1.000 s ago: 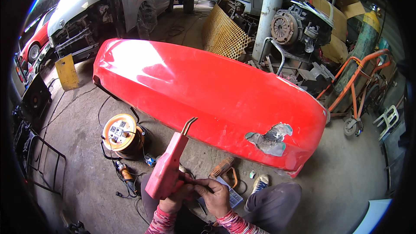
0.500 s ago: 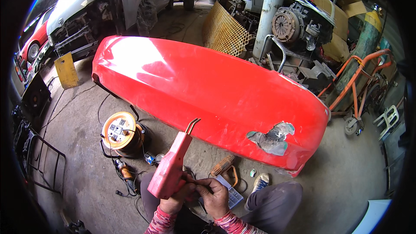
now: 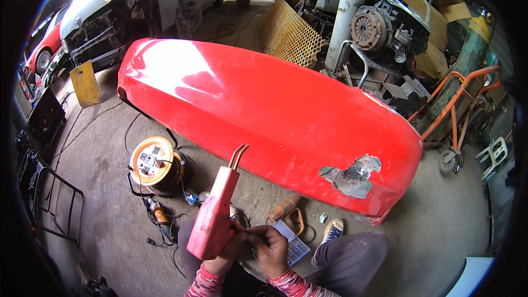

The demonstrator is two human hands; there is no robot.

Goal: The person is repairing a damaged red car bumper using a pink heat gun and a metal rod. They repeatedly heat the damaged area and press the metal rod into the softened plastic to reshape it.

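Observation:
My left hand (image 3: 224, 258) is closed around the grip of a red hot stapler (image 3: 212, 223), whose two bent brass prongs point up and away from me. Close beside it, my right hand (image 3: 270, 251) has thumb and fingers pinched together against the left fingers; whatever is between them is too small or hidden to make out. Beyond the hands lies a large red car bumper (image 3: 247, 99), stretched across the floor. A ragged hole (image 3: 355, 179) with grey and greenish edges breaks its near right end.
An orange cable reel (image 3: 151, 162) and an angle grinder (image 3: 158, 213) lie left of my hands. Near my shoe (image 3: 331, 234) are a heat gun (image 3: 286, 208) and a compartment box (image 3: 297, 249). An orange trolley (image 3: 454, 113) stands right; an engine (image 3: 379, 30) sits behind the bumper.
The hot stapler has turned slightly more upright, its prongs shifting a little left. Both hands stay together, and the whole view has shifted slightly.

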